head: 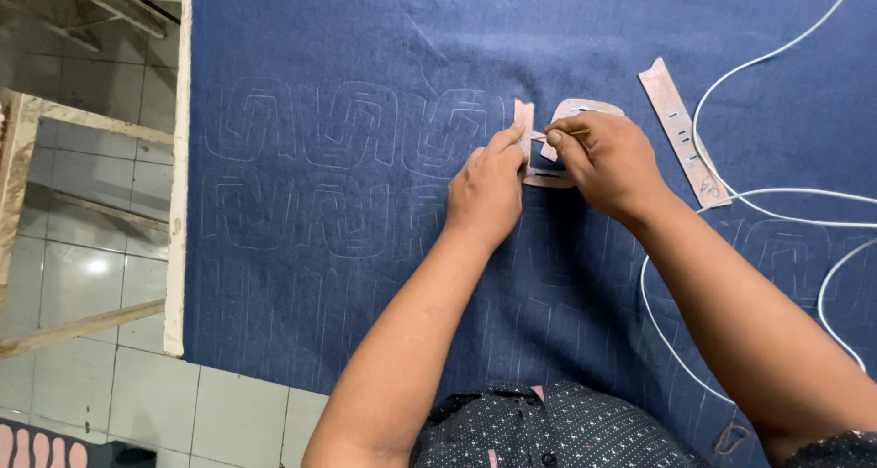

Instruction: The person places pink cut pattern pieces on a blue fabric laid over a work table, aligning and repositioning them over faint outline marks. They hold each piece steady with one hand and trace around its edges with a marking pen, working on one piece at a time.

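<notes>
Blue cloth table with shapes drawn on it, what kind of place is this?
Probably a small sewing or shoe-making workshop. The dark blue cloth is covered in rows of traced outlines, the left hand presses a pinkish cardboard template flat while the right hand traces with a thin marking stick, and a spare cardboard strip lies nearby.

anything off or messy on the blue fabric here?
Nothing damaged or spilled. The white cord loops loosely over the blue fabric beside the spare strip template, near the right hand. The left hand pins the curved template flat.
</notes>
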